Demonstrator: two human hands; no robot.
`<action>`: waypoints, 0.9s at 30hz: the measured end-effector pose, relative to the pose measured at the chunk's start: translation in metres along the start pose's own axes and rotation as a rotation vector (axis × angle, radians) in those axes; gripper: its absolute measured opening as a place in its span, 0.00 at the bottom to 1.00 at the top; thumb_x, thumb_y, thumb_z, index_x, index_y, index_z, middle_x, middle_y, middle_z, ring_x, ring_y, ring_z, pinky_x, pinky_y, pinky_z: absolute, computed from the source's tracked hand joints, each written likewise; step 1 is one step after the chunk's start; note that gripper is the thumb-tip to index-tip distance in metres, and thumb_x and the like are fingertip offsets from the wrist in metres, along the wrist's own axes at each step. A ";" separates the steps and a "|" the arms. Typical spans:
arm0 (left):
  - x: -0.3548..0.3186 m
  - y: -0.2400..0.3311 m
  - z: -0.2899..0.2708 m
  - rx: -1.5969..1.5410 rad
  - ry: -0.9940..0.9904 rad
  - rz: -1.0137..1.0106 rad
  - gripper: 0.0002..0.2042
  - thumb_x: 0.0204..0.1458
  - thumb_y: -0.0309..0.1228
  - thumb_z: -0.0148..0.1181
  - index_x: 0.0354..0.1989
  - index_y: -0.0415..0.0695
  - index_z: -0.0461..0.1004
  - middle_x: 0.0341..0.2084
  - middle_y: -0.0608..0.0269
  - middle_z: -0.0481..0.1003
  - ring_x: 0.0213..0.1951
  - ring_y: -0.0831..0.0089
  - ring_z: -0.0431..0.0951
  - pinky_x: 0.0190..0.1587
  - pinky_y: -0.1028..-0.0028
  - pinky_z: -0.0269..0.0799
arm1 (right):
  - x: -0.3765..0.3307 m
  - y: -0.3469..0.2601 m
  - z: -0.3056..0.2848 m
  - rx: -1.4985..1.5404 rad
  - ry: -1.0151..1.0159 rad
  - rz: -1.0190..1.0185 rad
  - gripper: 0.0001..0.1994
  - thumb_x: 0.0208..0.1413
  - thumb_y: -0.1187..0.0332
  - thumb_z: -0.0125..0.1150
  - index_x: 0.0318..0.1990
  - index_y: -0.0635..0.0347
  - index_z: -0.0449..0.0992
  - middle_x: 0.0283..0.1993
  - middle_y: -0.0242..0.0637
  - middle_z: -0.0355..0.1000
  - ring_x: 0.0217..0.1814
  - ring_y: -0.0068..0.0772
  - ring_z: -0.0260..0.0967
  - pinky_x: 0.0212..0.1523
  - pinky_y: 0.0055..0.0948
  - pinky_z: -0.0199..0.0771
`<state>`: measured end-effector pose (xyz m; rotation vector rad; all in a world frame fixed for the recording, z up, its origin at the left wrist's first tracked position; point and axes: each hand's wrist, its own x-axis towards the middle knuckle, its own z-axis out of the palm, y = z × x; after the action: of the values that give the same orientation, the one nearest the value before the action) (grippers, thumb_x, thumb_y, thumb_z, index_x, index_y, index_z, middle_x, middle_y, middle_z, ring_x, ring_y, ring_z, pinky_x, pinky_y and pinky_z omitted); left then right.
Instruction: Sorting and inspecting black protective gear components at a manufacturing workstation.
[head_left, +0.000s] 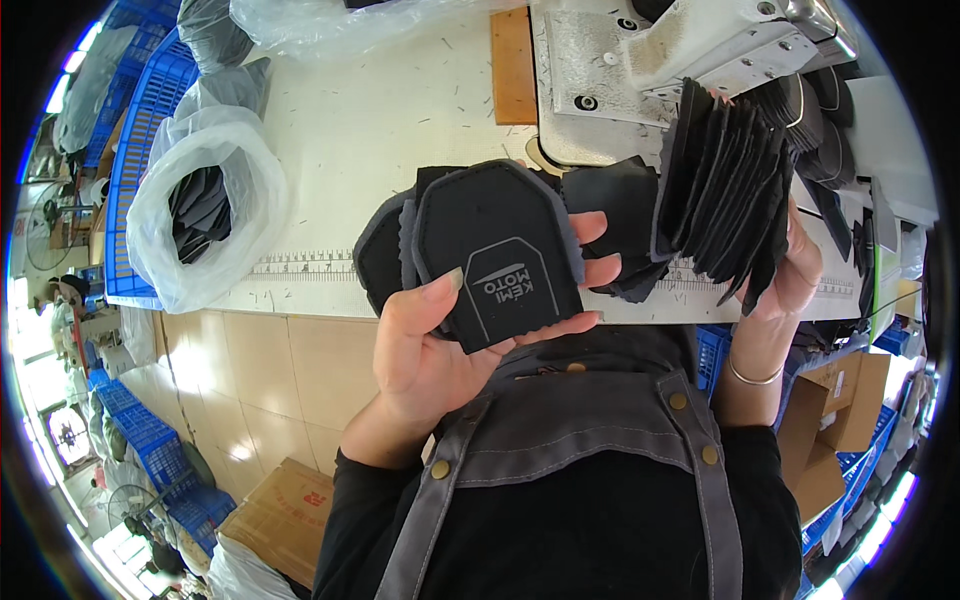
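Left hand [440, 335] raised before the chest, palm up, thumb pressed across the top, fingers curled beneath with tips showing at the right. Right hand [790, 270] raised at the right, palm turned inward, fingers closed in a grip. Both forearms rise from the lower edge.

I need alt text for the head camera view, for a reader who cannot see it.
The left hand holds a black shield-shaped fabric patch with a grey printed emblem, while the right hand grips a fanned stack of similar black pieces. Behind them is a white worktable with a sewing machine and a clear plastic bag of dark pieces.
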<state>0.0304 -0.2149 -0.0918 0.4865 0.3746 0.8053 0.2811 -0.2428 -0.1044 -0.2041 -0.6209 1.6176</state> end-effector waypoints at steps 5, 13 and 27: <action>0.001 0.001 0.000 0.021 -0.013 -0.011 0.33 0.47 0.41 0.40 0.61 0.46 0.37 0.55 0.33 0.49 0.54 0.38 0.56 0.48 0.51 0.66 | 0.001 0.002 0.006 -0.045 0.006 -0.014 0.23 0.50 0.72 0.52 0.51 0.77 0.55 0.48 0.52 0.64 0.48 0.40 0.66 0.52 0.34 0.65; -0.001 0.003 -0.008 0.016 -0.149 -0.035 0.29 0.51 0.43 0.36 0.59 0.39 0.48 0.58 0.46 0.51 0.57 0.52 0.57 0.54 0.56 0.58 | 0.002 0.004 0.011 0.000 0.026 0.009 0.27 0.48 0.72 0.55 0.53 0.77 0.52 0.48 0.52 0.64 0.50 0.40 0.65 0.53 0.34 0.63; -0.005 0.002 -0.001 -0.016 -0.091 0.043 0.23 0.53 0.33 0.36 0.57 0.34 0.51 0.52 0.48 0.61 0.53 0.54 0.63 0.54 0.50 0.57 | 0.012 0.021 0.030 -0.276 0.156 0.023 0.36 0.45 0.69 0.58 0.57 0.76 0.45 0.51 0.52 0.61 0.52 0.38 0.63 0.55 0.32 0.59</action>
<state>0.0256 -0.2172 -0.0909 0.5155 0.2746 0.8239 0.2466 -0.2402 -0.0877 -0.5375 -0.7214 1.5172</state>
